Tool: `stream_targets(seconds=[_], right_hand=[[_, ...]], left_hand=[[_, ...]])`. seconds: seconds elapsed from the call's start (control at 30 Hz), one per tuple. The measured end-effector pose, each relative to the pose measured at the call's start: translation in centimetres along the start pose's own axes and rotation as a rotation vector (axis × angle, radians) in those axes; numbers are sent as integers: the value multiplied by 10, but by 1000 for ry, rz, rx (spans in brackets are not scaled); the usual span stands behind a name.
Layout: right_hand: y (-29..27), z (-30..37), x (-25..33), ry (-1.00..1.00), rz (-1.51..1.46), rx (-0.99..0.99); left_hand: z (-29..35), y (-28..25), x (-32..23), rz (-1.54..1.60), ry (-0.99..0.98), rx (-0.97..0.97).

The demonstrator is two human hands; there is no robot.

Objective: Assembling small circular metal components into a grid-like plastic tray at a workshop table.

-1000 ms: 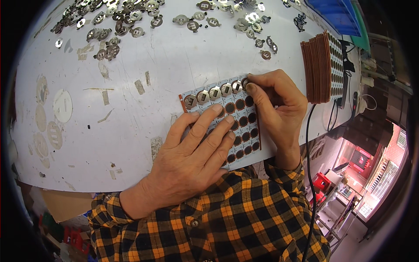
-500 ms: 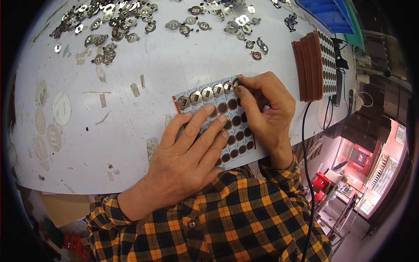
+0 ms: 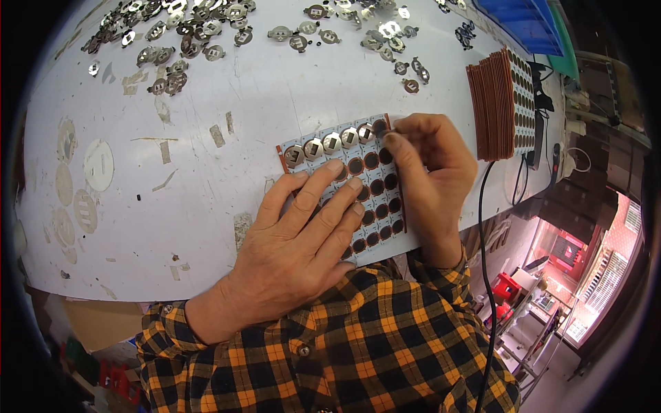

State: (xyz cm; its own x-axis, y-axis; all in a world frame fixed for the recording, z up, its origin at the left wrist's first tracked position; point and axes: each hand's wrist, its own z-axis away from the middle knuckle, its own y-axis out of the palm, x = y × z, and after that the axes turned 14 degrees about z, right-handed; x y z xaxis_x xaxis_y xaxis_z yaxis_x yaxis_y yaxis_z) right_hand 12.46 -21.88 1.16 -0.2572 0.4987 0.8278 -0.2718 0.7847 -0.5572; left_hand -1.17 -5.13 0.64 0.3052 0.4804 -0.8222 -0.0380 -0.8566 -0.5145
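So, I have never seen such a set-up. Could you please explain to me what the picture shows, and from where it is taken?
No robot works here: these are a person's two bare hands. The camera is worn on the head and looks down; its wide lens makes straight edges bend.

On the pale table lies a board with rows of dark circles. Shiny metal pieces sit along its far row. Loose pieces are scattered farther back, and a stack of boards stands to the right.

The left hand rests spread on the board. The right hand is at its far right corner; its fingers seem to pinch something small, but they hide most of it.
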Motion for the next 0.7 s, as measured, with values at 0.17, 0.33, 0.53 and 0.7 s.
stream_targets(seconds=[0.17,0.33,0.53,0.7], right_hand=[[-22,11,24,193,-299,255],[-12,33,46,262,-402,404],[-15,35,41,177,-414,476],[-13,42,33,99,-428,542]], left_hand=[[4,-6,3,227,15,-301],[7,-5,6,453,49,-321],[0,-10,-1,563,-70,-443],[7,-15,4,478,42,-280]])
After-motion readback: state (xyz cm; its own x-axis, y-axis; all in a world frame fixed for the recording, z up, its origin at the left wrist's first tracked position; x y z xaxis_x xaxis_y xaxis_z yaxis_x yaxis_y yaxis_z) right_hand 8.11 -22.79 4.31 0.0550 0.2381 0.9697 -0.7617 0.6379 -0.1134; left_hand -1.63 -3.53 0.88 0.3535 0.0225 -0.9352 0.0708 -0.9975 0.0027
